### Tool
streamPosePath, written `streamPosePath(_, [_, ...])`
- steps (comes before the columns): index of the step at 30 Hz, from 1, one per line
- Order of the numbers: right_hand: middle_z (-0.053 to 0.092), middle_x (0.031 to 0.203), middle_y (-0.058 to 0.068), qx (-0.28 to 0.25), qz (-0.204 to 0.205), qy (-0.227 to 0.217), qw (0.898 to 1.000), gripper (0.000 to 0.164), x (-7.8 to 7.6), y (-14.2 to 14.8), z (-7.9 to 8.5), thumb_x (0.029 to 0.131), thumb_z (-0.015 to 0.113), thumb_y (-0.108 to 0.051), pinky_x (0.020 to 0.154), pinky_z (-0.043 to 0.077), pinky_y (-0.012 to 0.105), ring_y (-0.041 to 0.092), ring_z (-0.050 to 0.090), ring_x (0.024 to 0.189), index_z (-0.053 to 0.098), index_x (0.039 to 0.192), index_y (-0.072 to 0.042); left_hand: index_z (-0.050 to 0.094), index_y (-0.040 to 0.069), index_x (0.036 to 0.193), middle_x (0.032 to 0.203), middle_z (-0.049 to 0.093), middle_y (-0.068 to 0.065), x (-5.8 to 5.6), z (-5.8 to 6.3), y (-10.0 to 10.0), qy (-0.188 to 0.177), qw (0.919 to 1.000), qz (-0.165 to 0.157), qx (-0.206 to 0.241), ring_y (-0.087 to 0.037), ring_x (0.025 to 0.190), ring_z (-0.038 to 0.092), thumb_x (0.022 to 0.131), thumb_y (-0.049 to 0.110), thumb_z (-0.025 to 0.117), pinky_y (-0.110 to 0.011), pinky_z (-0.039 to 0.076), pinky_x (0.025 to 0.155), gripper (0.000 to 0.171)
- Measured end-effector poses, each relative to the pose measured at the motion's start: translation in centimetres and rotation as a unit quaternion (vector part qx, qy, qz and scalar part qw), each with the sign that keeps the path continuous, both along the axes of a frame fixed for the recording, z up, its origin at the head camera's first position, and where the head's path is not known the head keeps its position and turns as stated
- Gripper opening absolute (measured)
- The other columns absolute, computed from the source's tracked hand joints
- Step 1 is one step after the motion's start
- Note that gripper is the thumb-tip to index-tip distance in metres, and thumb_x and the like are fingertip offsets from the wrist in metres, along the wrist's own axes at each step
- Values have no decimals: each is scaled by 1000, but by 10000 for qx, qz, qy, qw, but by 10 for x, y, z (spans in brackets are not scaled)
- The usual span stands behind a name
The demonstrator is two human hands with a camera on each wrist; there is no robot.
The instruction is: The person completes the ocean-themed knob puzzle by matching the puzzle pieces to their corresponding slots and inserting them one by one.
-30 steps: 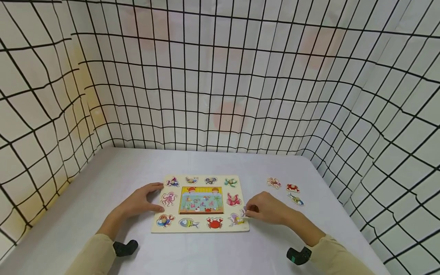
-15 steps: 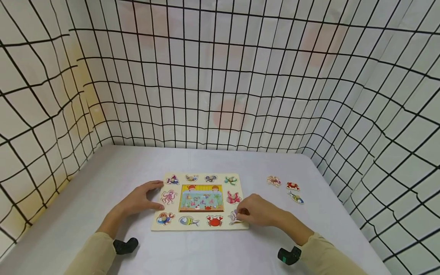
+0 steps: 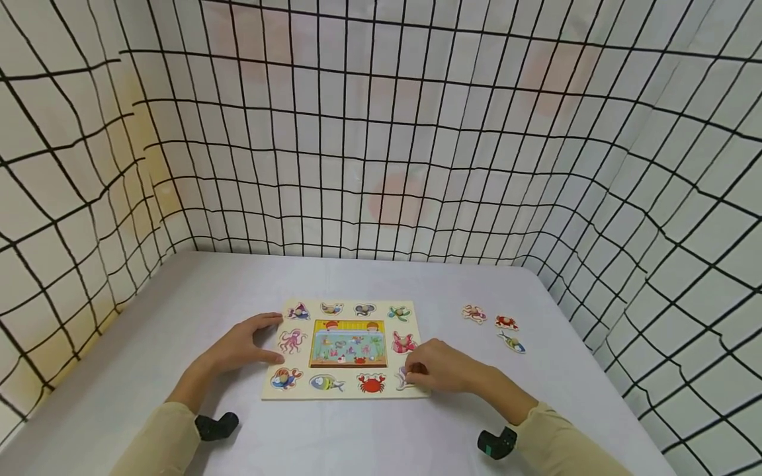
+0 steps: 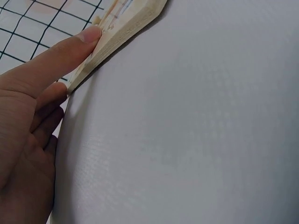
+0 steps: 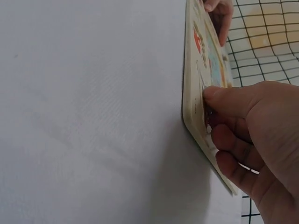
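Note:
A wooden peg puzzle board [image 3: 351, 395] with sea animals round an aquarium picture lies flat on the table. My left hand [image 3: 238, 345] rests at its left edge, fingers loosely spread. In the left wrist view the thumb [image 4: 88, 36] lies on top of the board's edge. At the lower right corner my right hand [image 3: 443, 367] pinches a purple puzzle piece [image 3: 403, 377] between thumb and fingers, close over the board. The fingers hide most of that piece. Just above it sits a pink puzzle piece [image 3: 403, 342] in its place.
Right of the board lie three loose pieces: an orange octopus-like piece [image 3: 473, 313], a red crab piece [image 3: 507, 322] and a striped fish piece [image 3: 512, 342]. The printed crab [image 3: 372, 383] and fish [image 3: 327, 383] show on the board. A black wire grid [image 3: 381, 158] surrounds the table.
My right hand has moved left with the purple piece, from the board's right edge onto its lower right corner. The left hand has stayed at the board's left edge.

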State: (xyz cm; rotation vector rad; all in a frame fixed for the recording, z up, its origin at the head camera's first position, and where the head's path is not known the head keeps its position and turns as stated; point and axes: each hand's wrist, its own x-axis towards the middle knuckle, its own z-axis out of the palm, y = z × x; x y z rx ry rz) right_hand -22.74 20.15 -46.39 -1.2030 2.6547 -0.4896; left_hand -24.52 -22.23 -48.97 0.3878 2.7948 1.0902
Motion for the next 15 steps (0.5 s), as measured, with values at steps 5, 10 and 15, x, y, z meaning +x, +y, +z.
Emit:
streamPosePath(5, [52, 68, -18, -2, 25, -5, 10000, 4, -1, -2, 0, 88, 64, -29, 55, 44, 17, 1, 47, 63, 63, 86, -26, 44, 16, 139, 146, 33, -8, -1, 0, -2, 51, 10000, 38, -22, -34, 135, 22, 60, 56, 79, -59, 22, 103, 95])
streamPosePath(10, [53, 68, -18, -37, -110, -147, 9998, 4, 0, 0, -1, 87, 65, -29, 56, 45, 17, 1, 48, 64, 63, 86, -27, 44, 15, 138, 146, 32, -9, -2, -2, -2, 2, 9999, -45, 95, -35, 135, 21, 61, 54, 80, -59, 21, 104, 94])
streamPosePath(15, [53, 69, -18, -113, -43, -165, 9998, 5, 1, 3, 1, 86, 66, -29, 57, 45, 18, 1, 48, 64, 64, 88, -25, 46, 13, 137, 146, 33, -10, 0, -3, 1, 45, 9999, -87, 126, -36, 134, 22, 61, 51, 81, -59, 21, 104, 92])
